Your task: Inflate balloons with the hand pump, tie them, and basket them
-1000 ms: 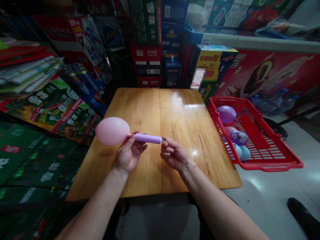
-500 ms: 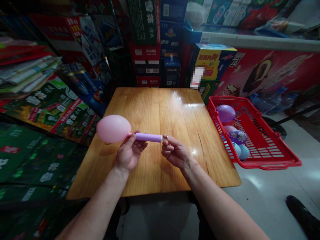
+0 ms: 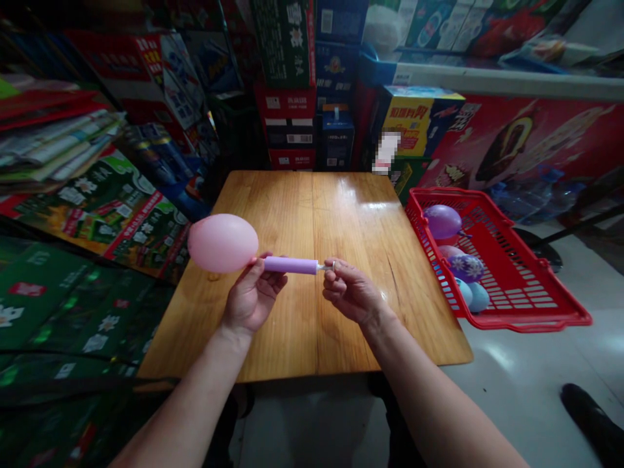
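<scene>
A purple hand pump (image 3: 291, 265) lies level above the wooden table (image 3: 341, 325). My left hand (image 3: 254, 294) is closed around the pump's left end, thumb and fingers pinching where the neck of a pink balloon (image 3: 223, 243) meets it. The balloon is inflated and points left. At the other end, my right hand (image 3: 351, 286) grips the pump's white pull handle, with a short length of the rod showing between hand and barrel. The nozzle is hidden by my left fingers.
Right of the table is a red plastic basket (image 3: 526, 318) holding several purple, pink and blue balloons (image 3: 442, 222). Stacked cartons (image 3: 287, 104) line the table's far edge. Green boxes (image 3: 43, 292) crowd the left side. At lower right, a dark shoe (image 3: 589, 416) is on the floor.
My right hand has moved slightly right, drawing more of the pump's rod out. The pink balloon looks a little larger and sits slightly higher. My left hand keeps its hold.
</scene>
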### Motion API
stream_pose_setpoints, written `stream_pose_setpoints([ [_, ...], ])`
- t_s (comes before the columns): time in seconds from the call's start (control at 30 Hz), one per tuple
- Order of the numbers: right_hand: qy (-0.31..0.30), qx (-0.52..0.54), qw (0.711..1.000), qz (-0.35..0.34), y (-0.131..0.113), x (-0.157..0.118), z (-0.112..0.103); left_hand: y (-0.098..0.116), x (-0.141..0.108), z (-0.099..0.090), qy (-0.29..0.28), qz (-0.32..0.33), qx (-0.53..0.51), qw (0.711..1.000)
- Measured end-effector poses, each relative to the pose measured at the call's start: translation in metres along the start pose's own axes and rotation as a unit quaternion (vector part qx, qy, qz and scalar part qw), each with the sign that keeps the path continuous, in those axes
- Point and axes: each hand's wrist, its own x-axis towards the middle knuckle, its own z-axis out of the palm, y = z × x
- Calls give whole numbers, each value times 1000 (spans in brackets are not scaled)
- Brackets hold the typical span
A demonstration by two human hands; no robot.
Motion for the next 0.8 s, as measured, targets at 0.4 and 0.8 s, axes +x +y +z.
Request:
stream_pose_setpoints([
  [0.4,8,16,1000,15,16,4,-8,-11,-7,-5,10,0,14,1000],
  [0.8,7,13,1000,7,27,3,-6,-4,-7,-8,-1,-7,13,1000],
])
